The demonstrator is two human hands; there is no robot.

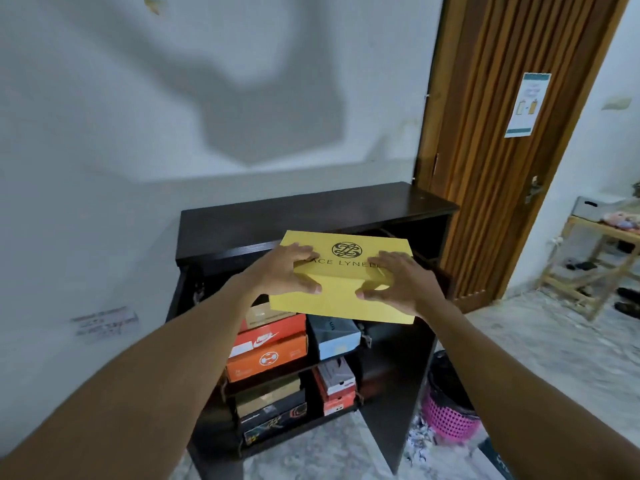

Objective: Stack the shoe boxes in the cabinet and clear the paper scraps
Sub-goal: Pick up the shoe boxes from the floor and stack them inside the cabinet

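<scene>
Left hand (287,271) and right hand (398,289) grasp a yellow rectangular cardboard shoe box (346,303), fingers on its lid, thumbs on its near face. Beyond the grip stands the dark wooden cabinet (311,209), doors open; below the grip, orange shoe boxes (266,358) lie stacked on its shelves.

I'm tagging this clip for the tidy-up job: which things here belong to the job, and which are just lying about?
Job: yellow shoe box, gripped by the left hand and right hand; dark cabinet; stacked shoe boxes inside; paper scraps on the floor; pink basket, probably for them.
Lying about: wooden door; poster on it; wooden rack; wall note.
</scene>
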